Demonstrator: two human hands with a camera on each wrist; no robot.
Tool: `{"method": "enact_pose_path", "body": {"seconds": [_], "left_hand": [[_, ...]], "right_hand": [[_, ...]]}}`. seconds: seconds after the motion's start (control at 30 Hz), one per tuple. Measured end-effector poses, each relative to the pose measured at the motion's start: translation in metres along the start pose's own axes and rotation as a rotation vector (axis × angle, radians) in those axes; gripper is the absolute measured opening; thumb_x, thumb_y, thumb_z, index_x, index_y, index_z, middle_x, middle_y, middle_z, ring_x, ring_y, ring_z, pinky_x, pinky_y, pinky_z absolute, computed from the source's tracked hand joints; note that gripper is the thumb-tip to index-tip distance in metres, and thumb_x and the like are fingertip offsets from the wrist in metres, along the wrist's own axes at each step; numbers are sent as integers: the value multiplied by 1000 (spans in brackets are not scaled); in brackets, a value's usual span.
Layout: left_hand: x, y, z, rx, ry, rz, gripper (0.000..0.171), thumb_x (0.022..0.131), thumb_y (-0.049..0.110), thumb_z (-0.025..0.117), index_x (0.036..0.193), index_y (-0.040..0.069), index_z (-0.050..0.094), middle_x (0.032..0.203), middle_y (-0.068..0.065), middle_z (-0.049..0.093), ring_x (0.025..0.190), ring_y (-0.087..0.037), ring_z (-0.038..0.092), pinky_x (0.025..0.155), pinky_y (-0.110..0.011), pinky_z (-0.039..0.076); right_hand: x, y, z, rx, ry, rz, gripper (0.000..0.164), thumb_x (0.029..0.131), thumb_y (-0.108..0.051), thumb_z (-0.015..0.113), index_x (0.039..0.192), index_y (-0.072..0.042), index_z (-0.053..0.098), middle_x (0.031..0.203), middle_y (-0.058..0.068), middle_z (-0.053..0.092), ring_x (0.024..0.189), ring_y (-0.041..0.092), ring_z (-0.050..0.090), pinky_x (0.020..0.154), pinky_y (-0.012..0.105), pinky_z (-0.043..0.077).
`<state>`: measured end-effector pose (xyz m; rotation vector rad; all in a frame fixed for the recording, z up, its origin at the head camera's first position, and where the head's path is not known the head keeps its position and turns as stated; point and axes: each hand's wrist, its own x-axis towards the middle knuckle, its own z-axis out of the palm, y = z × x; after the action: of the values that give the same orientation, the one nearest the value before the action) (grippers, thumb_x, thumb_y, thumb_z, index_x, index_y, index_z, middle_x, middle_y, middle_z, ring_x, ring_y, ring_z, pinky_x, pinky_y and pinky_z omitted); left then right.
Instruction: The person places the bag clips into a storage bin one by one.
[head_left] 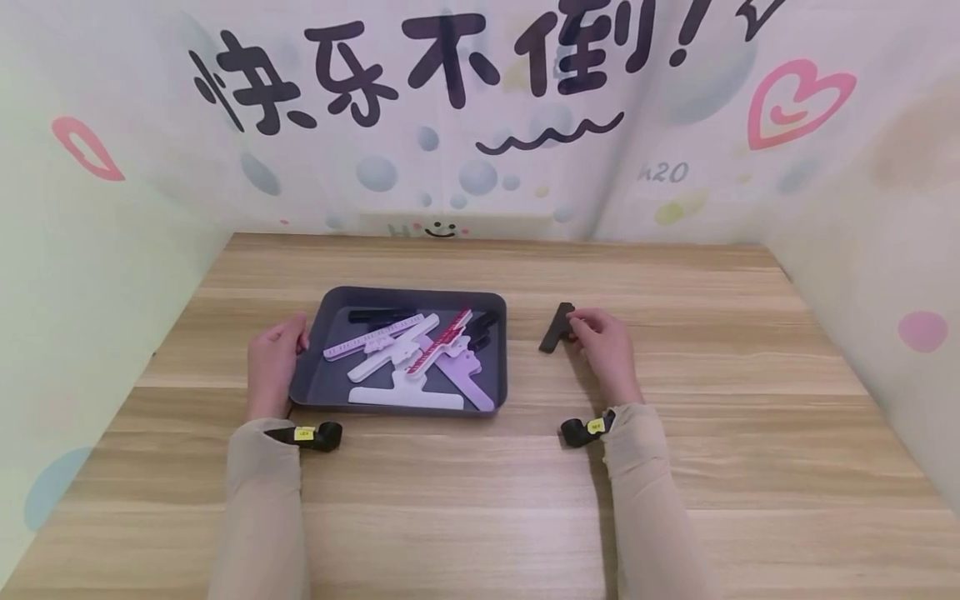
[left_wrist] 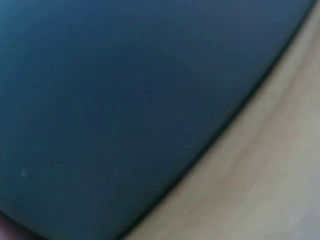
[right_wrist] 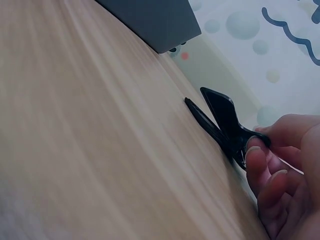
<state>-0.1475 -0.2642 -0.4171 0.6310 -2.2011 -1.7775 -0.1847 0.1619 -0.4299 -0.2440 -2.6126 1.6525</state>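
Observation:
To the right of the tray, my right hand pinches a black clip between thumb and fingers at its handle end. The right wrist view shows this clip's two long plates spread apart in a V, close over the table. My left hand is at the left side of the dark grey tray, fingers curled at its rim. Inside the tray lie several clips: a white clip with a red strip, a purple clip, white clips and black ones. The tray's wall fills most of the left wrist view, blurred.
The wood-grain table extends around the tray and both hands. A printed white backdrop rises behind its far edge, with pale walls on both sides. Each wrist carries a black camera on a strap.

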Motion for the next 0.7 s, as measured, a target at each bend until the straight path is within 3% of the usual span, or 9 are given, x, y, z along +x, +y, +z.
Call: {"method": "enact_pose_path", "body": {"seconds": [0.27, 0.5, 0.7], "left_hand": [[-1, -1, 0, -2, 0, 11, 46, 84, 47, 55, 62, 6, 54, 62, 3, 46, 68, -16, 39, 56, -26, 28], [0, -2, 0, 7, -4, 15, 46, 83, 49, 55, 61, 8, 54, 61, 4, 45, 65, -16, 39, 54, -26, 28], [0, -2, 0, 13, -8, 12, 47, 83, 51, 54, 62, 8, 53, 61, 4, 43, 65, -16, 38, 53, -27, 28]], "right_hand": [[0, 1, 2, -3, 15, -5, 23, 90, -27, 53, 107, -15, 62, 90, 6, 61, 68, 19, 57, 51, 25, 45], [-2, -2, 3, -72, 28, -15, 29, 87, -36, 56, 106, -15, 62, 78, 8, 61, 62, 19, 55, 48, 23, 42], [-2, -3, 4, -98, 5, -41, 24, 85, -33, 59, 102, -17, 63, 77, 6, 62, 64, 19, 56, 51, 24, 42]]}}
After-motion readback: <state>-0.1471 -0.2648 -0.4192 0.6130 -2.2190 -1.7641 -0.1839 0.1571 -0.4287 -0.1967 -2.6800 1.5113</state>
